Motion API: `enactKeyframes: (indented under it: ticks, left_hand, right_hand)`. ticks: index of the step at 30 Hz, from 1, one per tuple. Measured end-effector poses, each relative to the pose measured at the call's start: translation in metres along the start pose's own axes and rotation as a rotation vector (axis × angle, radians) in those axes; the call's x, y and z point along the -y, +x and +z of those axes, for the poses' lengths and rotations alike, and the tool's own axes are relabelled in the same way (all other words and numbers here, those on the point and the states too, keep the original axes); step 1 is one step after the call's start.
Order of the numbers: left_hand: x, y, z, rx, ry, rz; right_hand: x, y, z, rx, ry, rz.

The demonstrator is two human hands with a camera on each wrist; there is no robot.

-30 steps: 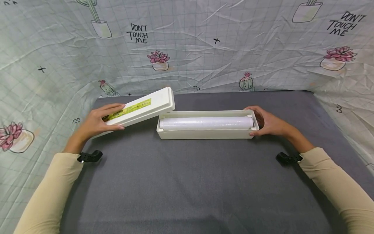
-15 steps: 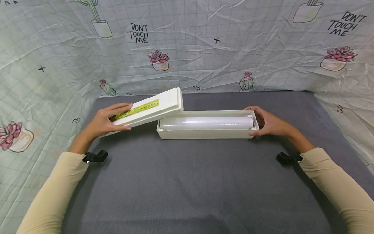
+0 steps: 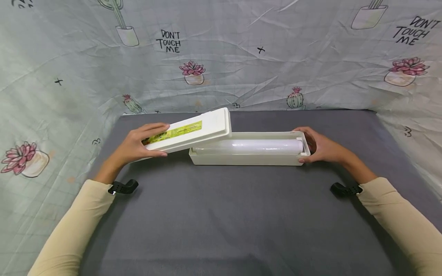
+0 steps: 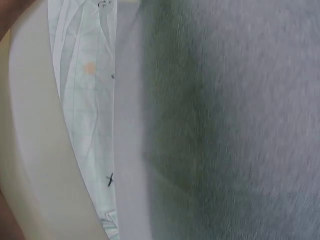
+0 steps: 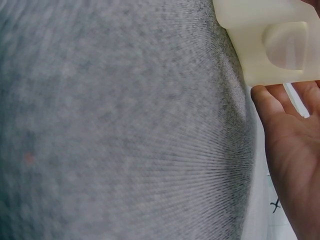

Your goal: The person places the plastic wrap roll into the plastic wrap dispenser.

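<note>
A long white box [image 3: 246,160] lies across the table with a roll of clear plastic wrap [image 3: 255,145] inside. My right hand [image 3: 319,147] grips the box's right end, thumb at the front and fingers behind. In the right wrist view that end of the box [image 5: 250,60] shows a rounded cut-out. My left hand [image 3: 141,143] holds a white lid [image 3: 214,124] with a yellow label. Tilted, the lid has its right end raised over the box's left end, hiding part of the roll. Close up in the left wrist view is the lid's pale side [image 4: 42,125].
A dark grey cloth [image 3: 221,218] covers the table. Behind it and at both sides hangs a pale sheet [image 3: 231,50] printed with cacti and words. A black strap [image 3: 123,187] sits on the left wrist, another strap [image 3: 345,189] on the right.
My left hand has moved to the right with the lid, which now overlaps more of the box's left end. The right hand keeps its grip, and the head view has shifted slightly.
</note>
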State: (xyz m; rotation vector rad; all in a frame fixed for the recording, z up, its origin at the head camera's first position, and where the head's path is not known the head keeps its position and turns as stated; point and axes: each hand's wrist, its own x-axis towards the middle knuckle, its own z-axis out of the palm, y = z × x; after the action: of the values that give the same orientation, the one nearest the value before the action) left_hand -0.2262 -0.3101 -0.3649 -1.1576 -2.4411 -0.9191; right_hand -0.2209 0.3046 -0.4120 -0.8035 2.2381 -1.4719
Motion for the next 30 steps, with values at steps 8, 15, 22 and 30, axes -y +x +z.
enactKeyframes:
  ticks: [8,15,22,30]
  left_hand:
    - [-0.016,0.010,0.017,0.002,-0.008,0.018]
    - [-0.029,0.021,0.021,-0.005,0.020,0.055]
    - [-0.040,0.028,0.024,0.024,-0.003,0.067]
    - [-0.042,0.031,0.029,0.032,-0.003,0.072]
  right_hand:
    - [-0.002,-0.008,-0.002,-0.013,-0.005,0.028]
    - [0.000,-0.004,-0.002,0.001,0.001,0.035]
    - [0.001,0.001,-0.002,0.017,0.003,0.030]
    - [0.001,0.003,-0.001,0.023,-0.001,0.013]
